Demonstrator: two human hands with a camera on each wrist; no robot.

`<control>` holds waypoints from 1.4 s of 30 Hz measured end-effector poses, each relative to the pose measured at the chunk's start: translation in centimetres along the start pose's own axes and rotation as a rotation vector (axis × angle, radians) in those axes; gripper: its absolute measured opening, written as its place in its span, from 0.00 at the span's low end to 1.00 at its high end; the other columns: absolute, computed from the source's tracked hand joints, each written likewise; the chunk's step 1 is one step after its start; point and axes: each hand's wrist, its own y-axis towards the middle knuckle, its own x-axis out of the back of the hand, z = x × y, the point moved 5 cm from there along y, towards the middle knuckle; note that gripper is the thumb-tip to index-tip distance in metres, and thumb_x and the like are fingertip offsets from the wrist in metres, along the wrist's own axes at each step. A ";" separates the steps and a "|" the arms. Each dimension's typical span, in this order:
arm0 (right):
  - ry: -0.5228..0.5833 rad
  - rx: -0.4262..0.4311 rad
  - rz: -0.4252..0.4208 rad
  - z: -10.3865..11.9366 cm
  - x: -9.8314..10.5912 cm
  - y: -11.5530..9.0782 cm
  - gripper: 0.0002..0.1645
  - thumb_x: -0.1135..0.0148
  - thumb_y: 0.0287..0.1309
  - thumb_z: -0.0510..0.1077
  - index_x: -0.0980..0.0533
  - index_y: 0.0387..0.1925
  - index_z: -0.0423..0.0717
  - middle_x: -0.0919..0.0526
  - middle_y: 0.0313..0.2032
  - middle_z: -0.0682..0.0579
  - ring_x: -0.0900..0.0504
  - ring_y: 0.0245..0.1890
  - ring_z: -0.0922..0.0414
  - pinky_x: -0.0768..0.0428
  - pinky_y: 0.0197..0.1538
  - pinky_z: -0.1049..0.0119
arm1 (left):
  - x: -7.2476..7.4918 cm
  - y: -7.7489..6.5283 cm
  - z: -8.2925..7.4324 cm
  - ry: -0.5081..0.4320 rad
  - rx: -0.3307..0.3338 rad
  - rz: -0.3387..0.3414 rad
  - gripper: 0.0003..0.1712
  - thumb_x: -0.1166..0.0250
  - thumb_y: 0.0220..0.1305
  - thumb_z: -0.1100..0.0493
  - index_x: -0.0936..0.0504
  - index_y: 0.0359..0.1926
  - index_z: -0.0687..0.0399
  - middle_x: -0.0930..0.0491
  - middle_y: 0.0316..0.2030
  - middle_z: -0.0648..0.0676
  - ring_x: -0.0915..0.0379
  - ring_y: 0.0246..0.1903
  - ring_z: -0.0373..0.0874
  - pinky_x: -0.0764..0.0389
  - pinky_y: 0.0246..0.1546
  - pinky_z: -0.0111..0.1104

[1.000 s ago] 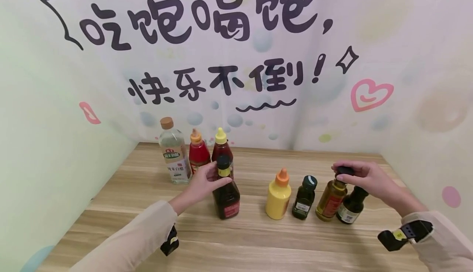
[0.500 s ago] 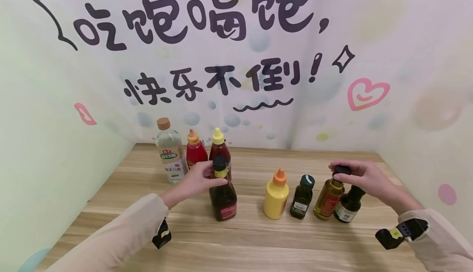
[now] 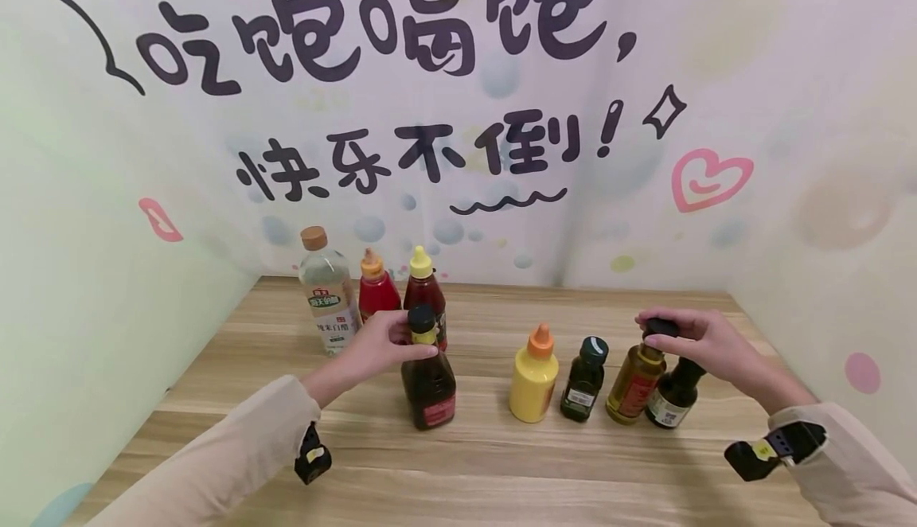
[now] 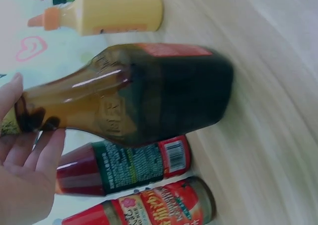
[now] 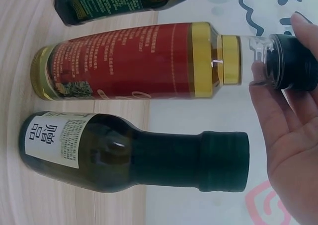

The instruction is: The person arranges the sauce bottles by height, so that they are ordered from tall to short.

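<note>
My left hand [image 3: 368, 348] grips the neck of a dark brown sauce bottle [image 3: 428, 388], thumb on one side and fingers on the other. The left wrist view shows its glass body [image 4: 159, 91] with a red label, standing close to the table. At the right, my right hand [image 3: 712, 344] pinches the black cap of an oil bottle [image 3: 634, 384]. In the right wrist view this bottle has a red label [image 5: 124, 63] and a clear, gold-banded neck. Beside it stands a small dark green bottle [image 5: 99, 150] with a white label, partly under my right hand in the head view.
Behind the left hand stand a clear white vinegar bottle [image 3: 329, 296] and two red squeeze bottles, one orange-tipped [image 3: 377, 292], one yellow-tipped [image 3: 424, 292]. A yellow squeeze bottle [image 3: 533, 384] and a short dark bottle [image 3: 583, 380] stand between the hands. A printed cloth [image 3: 501, 232] backs the wooden table [image 3: 516, 479].
The head view has shifted slightly, so everything sits a little further left. The sauce bottle has edged slightly toward the front with my left hand. My right hand keeps its grip on the cap.
</note>
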 end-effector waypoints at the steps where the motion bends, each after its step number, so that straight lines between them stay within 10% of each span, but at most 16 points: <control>1: 0.001 0.000 -0.001 0.0 0.0 0.0 0.23 0.43 0.56 0.42 0.30 0.51 0.34 0.23 0.43 0.67 0.26 0.42 0.72 0.25 0.39 0.75 | 0.0 -0.1 0.1 -0.004 0.012 -0.016 0.26 0.32 0.48 0.54 0.25 0.48 0.61 0.21 0.42 0.57 0.24 0.40 0.48 0.24 0.41 0.40; 14: 0.009 -0.001 -0.005 0.3 0.0 -0.1 0.23 0.43 0.56 0.42 0.30 0.51 0.34 0.23 0.43 0.67 0.26 0.42 0.72 0.25 0.40 0.76 | 0.2 -1.1 0.6 0.011 0.003 -0.231 0.23 0.30 0.46 0.52 0.20 0.43 0.59 0.20 0.39 0.57 0.23 0.39 0.48 0.23 0.38 0.38; 37: 0.016 -0.018 -0.004 0.1 0.0 0.1 0.23 0.43 0.56 0.43 0.30 0.52 0.35 0.22 0.46 0.53 0.26 0.43 0.72 0.26 0.41 0.76 | 0.0 1.1 -3.2 0.046 -0.075 -0.222 0.18 0.30 0.47 0.56 0.19 0.39 0.58 0.19 0.35 0.54 0.22 0.34 0.44 0.23 0.38 0.37; 42: 0.026 -0.014 -0.009 0.2 0.0 0.0 0.23 0.42 0.56 0.42 0.30 0.51 0.34 0.23 0.44 0.63 0.26 0.42 0.72 0.26 0.41 0.77 | -0.7 2.3 -3.7 0.030 -0.105 -0.225 0.17 0.31 0.47 0.57 0.19 0.39 0.60 0.19 0.34 0.55 0.22 0.34 0.45 0.23 0.38 0.36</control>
